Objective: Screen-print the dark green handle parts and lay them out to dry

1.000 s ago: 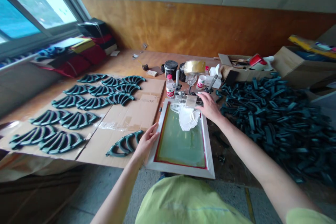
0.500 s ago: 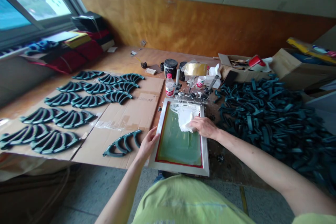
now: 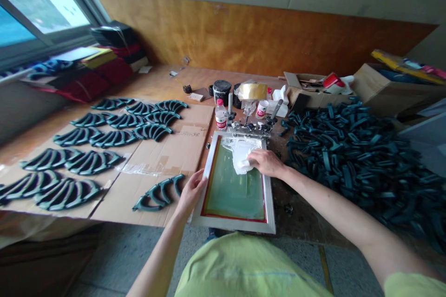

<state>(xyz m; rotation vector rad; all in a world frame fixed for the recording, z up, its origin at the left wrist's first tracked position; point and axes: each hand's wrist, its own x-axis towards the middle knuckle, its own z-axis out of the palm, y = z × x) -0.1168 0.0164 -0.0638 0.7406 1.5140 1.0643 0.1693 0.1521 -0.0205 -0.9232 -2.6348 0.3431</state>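
A screen-printing frame with a green mesh and a white rim lies in front of me on the table. White ink is smeared across its far end. My right hand rests on the mesh there, fingers closed over a tool that I cannot make out. My left hand holds the frame's left rim, fingers bent around its edge. A dark teal curved plastic part lies on cardboard just left of that hand.
Rows of teal curved parts lie on cardboard sheets at left. A big heap of the same parts fills the right. Ink jars, a small bottle and clamps stand behind the frame. Cardboard boxes stand far right.
My right hand came down from the frame's far edge onto the mesh and pulled towards me through the white ink. My left hand stayed on the frame's left rim.
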